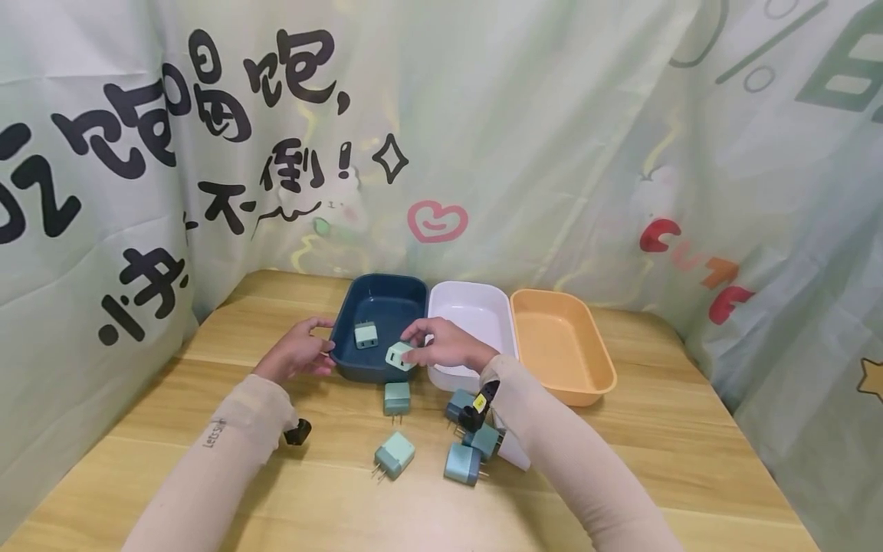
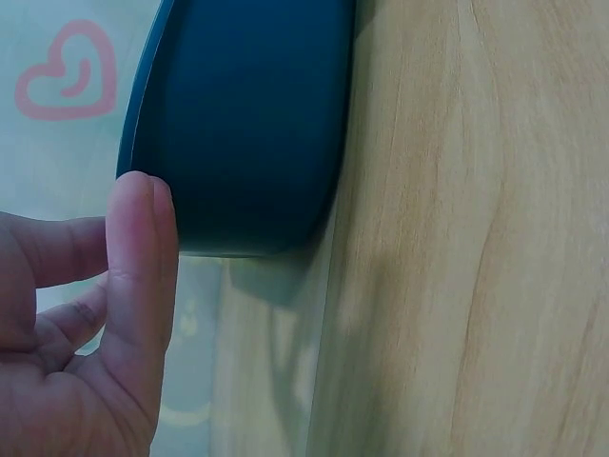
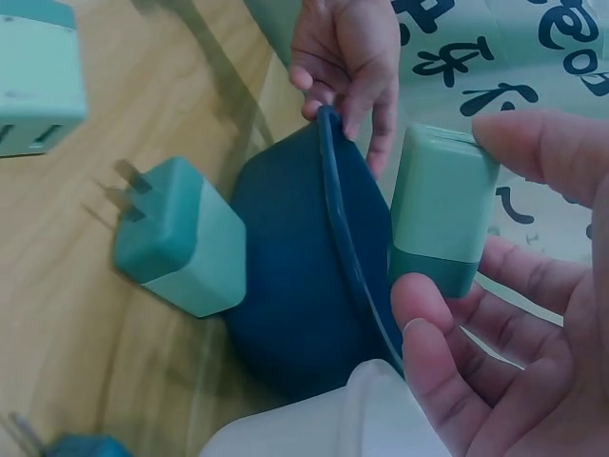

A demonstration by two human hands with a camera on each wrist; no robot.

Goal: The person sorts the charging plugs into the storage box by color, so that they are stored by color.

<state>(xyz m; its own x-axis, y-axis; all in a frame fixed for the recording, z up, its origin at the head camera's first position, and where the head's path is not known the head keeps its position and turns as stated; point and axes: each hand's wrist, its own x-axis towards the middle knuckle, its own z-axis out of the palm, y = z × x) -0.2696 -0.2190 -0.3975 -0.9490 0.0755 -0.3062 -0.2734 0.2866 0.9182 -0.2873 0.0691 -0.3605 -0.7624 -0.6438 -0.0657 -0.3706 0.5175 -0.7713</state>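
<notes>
My left hand (image 1: 302, 351) pinches the left rim of a dark blue bin (image 1: 345, 366); the left wrist view has its fingertips right at the rim of the blue wall. Between thumb and fingers, my right hand (image 1: 451, 343) grips a light green plug charger (image 3: 442, 205) with a darker green end, held over the bin's right front part. Another green charger (image 1: 366, 335) lies inside the blue bin, its slotted face toward me. Just in front of the bin sits a green charger (image 1: 396, 399) with its prongs pointing toward me.
Beside the blue bin stand a white bin (image 1: 472, 299) and an orange bin (image 1: 562, 337), side by side. On the wooden table lie a green charger (image 1: 395, 455) and several blue-toned chargers (image 1: 462, 464) near my right forearm. A printed curtain (image 1: 524, 153) hangs behind.
</notes>
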